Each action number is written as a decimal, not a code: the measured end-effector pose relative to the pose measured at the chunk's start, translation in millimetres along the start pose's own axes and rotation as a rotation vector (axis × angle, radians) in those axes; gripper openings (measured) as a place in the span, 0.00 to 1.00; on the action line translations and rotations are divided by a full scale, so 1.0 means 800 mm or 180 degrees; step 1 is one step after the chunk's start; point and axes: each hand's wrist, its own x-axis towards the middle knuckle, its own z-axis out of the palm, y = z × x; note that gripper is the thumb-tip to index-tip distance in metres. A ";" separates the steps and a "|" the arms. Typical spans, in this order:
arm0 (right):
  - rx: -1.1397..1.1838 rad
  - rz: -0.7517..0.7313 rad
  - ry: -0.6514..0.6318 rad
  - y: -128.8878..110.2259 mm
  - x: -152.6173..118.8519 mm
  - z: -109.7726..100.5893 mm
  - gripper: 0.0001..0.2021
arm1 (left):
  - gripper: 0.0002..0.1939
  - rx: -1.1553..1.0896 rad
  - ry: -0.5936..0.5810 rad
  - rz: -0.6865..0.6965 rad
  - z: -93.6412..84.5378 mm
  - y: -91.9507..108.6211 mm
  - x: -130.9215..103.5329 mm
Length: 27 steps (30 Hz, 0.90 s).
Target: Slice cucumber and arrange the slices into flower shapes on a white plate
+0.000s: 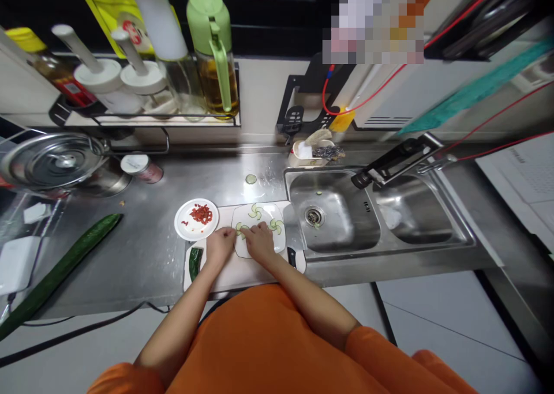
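A white square plate (270, 210) on the cutting board (225, 274) carries curved cucumber slices (255, 211) in several small pinwheel clusters. At the plate's left edge, my left hand (221, 245) has its fingers closed at a cucumber slice (239, 226). Over the plate's lower middle is my right hand (261, 244), its index finger stretched toward that same left cluster and touching it. A round white plate (184, 228) with chopped red pieces (201, 214) sits just beyond my left hand. Left of my left wrist lies a short cucumber piece (195, 262).
A knife's black handle (292, 258) shows at the board's right. The double sink (337, 209) is right of it. One long cucumber (69, 267) and a lidded pot (64, 163) are at left. Bottles, including a green-topped oil bottle (214, 53), stand on a rack.
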 end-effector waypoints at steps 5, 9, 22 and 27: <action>0.0022 0.0026 -0.0047 -0.001 0.001 -0.001 0.19 | 0.15 -0.0005 0.0279 -0.0239 -0.019 -0.010 0.000; 0.0052 0.0038 -0.0031 -0.001 0.001 -0.003 0.19 | 0.16 -0.0144 0.0455 -0.0388 -0.028 -0.023 0.004; -0.0063 -0.0012 0.0047 0.000 0.005 0.007 0.18 | 0.18 -0.0172 0.0540 -0.0408 -0.029 -0.040 0.011; -0.0103 0.0022 0.0137 -0.003 0.009 0.009 0.15 | 0.17 -0.0191 0.0545 -0.0366 -0.029 -0.040 0.011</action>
